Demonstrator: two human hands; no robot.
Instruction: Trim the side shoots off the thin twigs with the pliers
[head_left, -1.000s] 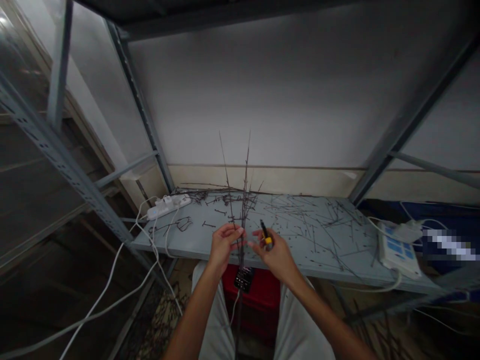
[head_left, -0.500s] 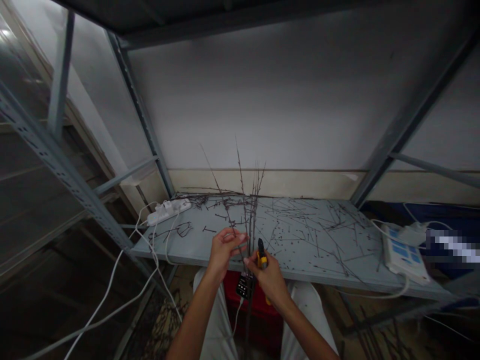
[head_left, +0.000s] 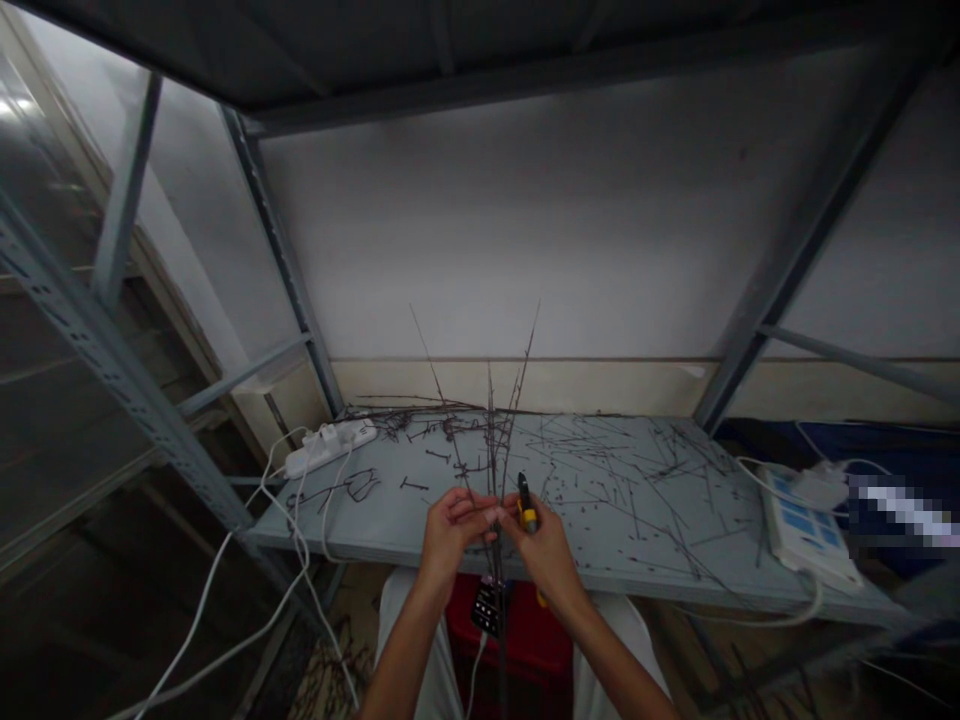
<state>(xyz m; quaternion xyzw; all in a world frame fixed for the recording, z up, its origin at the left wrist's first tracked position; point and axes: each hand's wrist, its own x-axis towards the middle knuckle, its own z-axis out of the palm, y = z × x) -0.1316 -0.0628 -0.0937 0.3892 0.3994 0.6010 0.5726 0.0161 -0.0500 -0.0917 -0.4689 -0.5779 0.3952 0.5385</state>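
I'm sitting at a grey metal shelving rack (head_left: pixel 281 270) in front of a white wall (head_left: pixel 480 240) with a cream lower band, working over a grey steel shelf (head_left: pixel 630 545) covered in scattered dark twig pieces (head_left: pixel 600 450). At its left end sits a white power strip (head_left: pixel 328 448), with white cables (head_left: pixel 202 590) hanging down to the floor; at the right end is a white socket board (head_left: pixel 806 535) with blue panels, no readable writing on it. Both forearms come up over my light trousers (head_left: pixel 397 625) and a red box (head_left: pixel 521 640) between my knees; what's inside the box can't be seen. A black keypad device (head_left: pixel 487 607) sits just below my hands, its markings too small to read. My left hand (head_left: pixel 454 535) is curled, pinching a bundle of thin dark twigs (head_left: pixel 495 470) that stands nearly upright in front of the shelf. My right hand (head_left: pixel 544 550) is closed around a yellow-and-black hand tool (head_left: pixel 527 510), its fingertips right by the left hand and the twigs.
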